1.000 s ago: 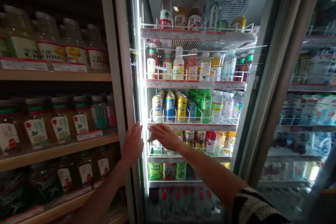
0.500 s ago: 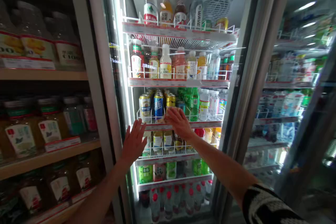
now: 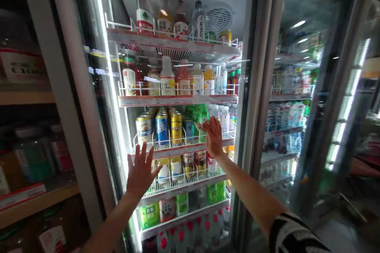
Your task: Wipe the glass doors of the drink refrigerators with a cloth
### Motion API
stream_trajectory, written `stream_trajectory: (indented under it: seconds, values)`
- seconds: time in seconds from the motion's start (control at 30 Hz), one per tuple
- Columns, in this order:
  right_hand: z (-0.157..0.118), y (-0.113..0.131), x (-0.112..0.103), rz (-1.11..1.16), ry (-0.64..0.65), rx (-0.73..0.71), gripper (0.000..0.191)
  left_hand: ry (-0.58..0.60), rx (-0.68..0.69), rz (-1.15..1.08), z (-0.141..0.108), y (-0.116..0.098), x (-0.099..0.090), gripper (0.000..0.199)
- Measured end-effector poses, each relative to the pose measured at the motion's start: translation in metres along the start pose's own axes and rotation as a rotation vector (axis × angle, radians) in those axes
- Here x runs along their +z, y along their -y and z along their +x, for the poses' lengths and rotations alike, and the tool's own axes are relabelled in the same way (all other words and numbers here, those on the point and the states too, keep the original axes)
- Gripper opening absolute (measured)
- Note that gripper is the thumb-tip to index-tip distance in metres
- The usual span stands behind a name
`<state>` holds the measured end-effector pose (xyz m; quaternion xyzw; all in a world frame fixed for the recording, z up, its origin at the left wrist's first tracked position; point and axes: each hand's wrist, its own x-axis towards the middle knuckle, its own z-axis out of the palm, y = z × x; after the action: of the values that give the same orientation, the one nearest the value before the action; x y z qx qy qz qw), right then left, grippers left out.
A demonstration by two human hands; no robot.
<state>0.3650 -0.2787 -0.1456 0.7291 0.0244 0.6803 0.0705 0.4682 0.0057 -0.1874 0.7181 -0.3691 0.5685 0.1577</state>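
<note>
1. Left hand [image 3: 140,172]: bare, fingers fanned wide, back toward the viewer; nothing seen in it. It lies in front of the shelf edge, just below the white can [image 3: 144,128]; contact cannot be told.
2. Right hand [image 3: 213,136]: bare, fingers raised and loosely together, thumb out to the left; nothing seen in it. Overlaps the green bottles [image 3: 200,114]; contact cannot be told. Arm in a black-and-white patterned sleeve [image 3: 292,233].
3. Drinks, middle shelf, left to right: white can, blue can [image 3: 162,128], gold can [image 3: 176,127], all upright metal cylinders with more behind; then the green bottles and clear bottles [image 3: 225,118] with pale caps.
4. Wire rack [image 3: 169,152]: thin white rods, low guard rails, flat front strip.
5. Light strip [image 3: 110,53]: narrow, bright, upright along the left side.
6. Door frame [image 3: 263,79]: smooth grey upright with a dull sheen.
7. Fan grille [image 3: 219,17]: round, white, slotted, behind the top shelf.
8. Changes from half a second ago: right hand shifted from before the gold can, now uncovered, to the green bottles; left hand's fingers more widely parted; view swung right, showing more of the neighbouring cabinet [image 3: 291,97].
</note>
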Motion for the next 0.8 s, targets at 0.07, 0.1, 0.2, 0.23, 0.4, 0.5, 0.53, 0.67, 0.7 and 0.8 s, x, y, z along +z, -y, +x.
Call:
stream_trajectory:
  seconds: [0.07, 0.1, 0.2, 0.23, 0.4, 0.5, 0.53, 0.67, 0.7, 0.8]
  values:
    - [-0.023, 0.004, -0.004, 0.000, 0.010, 0.014, 0.068, -0.004, -0.006, -0.013, 0.001, 0.001, -0.001, 0.074]
    - [-0.043, 0.009, -0.007, 0.004, 0.034, 0.027, 0.068, -0.004, -0.008, -0.021, 0.001, 0.001, -0.002, 0.072]
    - [-0.105, 0.022, -0.021, 0.022, 0.068, 0.078, 0.067, -0.015, 0.007, -0.058, 0.002, 0.001, -0.005, 0.068]
    - [-0.116, 0.023, -0.024, 0.011, 0.067, 0.087, 0.066, -0.014, 0.014, -0.077, 0.003, 0.001, -0.006, 0.067]
    - [-0.061, -0.012, -0.025, -0.103, -0.010, 0.192, 0.066, -0.013, -0.008, -0.187, 0.009, -0.002, -0.013, 0.069]
    - [-0.001, -0.061, -0.020, -0.138, -0.024, 0.299, 0.061, 0.023, -0.006, -0.191, 0.013, -0.005, -0.017, 0.075]
    - [0.008, -0.074, -0.019, -0.142, -0.020, 0.336, 0.058, 0.044, -0.008, -0.179, 0.014, -0.005, -0.017, 0.076]
    - [-0.031, -0.083, -0.028, -0.162, 0.013, 0.461, 0.048, 0.041, -0.026, -0.147, 0.007, -0.001, -0.006, 0.079]
    - [-0.053, -0.076, -0.033, -0.159, 0.009, 0.475, 0.048, 0.012, -0.024, -0.149, 0.005, 0.001, -0.003, 0.077]
    - [-0.101, -0.063, -0.041, -0.143, -0.011, 0.468, 0.048, -0.056, -0.007, -0.152, -0.001, 0.005, 0.006, 0.072]
